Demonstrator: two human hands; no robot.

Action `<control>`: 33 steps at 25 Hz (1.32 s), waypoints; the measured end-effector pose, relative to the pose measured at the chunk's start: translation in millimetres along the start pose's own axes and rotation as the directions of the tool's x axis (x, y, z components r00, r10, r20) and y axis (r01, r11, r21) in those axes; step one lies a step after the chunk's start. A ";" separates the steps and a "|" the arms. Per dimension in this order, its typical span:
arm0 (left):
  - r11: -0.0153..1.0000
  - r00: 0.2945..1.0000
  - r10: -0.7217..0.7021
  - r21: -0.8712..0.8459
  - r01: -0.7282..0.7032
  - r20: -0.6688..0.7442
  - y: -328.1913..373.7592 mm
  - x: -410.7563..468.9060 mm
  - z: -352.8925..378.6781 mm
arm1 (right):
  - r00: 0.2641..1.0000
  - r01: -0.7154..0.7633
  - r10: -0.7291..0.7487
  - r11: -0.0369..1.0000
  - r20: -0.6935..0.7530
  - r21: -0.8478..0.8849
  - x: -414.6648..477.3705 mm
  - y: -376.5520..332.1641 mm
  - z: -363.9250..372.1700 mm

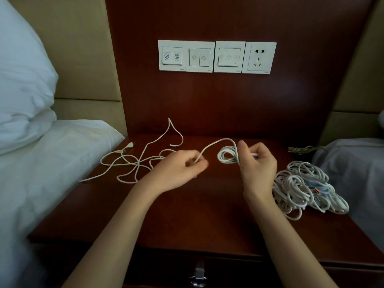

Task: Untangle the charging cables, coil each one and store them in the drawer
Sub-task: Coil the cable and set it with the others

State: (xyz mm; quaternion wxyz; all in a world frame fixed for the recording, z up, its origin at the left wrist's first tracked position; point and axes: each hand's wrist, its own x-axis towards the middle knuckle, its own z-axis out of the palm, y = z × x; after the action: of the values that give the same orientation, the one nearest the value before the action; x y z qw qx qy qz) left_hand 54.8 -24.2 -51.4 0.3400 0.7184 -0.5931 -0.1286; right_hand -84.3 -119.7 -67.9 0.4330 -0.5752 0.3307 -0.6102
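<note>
Dark wood fills the view: one nightstand [187, 221] wedged between two beds, with three switch plates and one socket [260, 57] on the panel above both hands. Far left of our left hand lies white bedding [41, 163]. Nearer that hand, loose cables [133, 163] sprawl across the top in crossing loops. We count at least two, with three plug ends showing, though where the strands cross we cannot separate them surely. We judge they lie spread out so that each can be followed and drawn free in turn.

Our left hand [176, 171] pinches the white cable [216, 143] between thumb and fingertips, likely to feed slack while keeping it taut. That strand arches up between the hands into one small coil [226, 155]. Our right hand [257, 165] grips the coil with curled fingers, holding the turns together so they do not spring apart.

Just right of the right wrist sits one pile [305, 188] of wound cables, parked apart from the tangle; we cannot count the cables in it. Behind the pile lies one dark cord [301, 149]. Below both hands, the single drawer handle [198, 275] shows. The drawer looks closed, so storing seems to wait until the coiling is done.
</note>
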 end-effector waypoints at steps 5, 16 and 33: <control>0.995 0.997 -0.028 0.097 0.021 0.078 3.6 -0.1 2.1 | 0.999 -0.025 0.027 0.999 0.048 -0.032 1.2 3.3 1.0; 0.936 0.937 -0.039 -0.342 -0.087 -0.346 17.5 7.4 7.3 | 0.951 -0.018 0.039 0.997 0.306 -0.074 -6.8 0.9 9.5; 0.992 0.992 -0.007 -0.126 0.023 0.127 28.8 -1.0 11.3 | 0.987 0.124 -0.133 0.987 -0.093 -0.101 1.6 -9.2 -5.6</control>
State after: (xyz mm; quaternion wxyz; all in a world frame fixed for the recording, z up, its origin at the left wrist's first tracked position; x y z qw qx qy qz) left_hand 25.8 -28.9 -41.5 0.3458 0.6901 -0.5987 -0.2139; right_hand -91.1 -117.9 -59.6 0.3479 -0.5844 0.3426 -0.6482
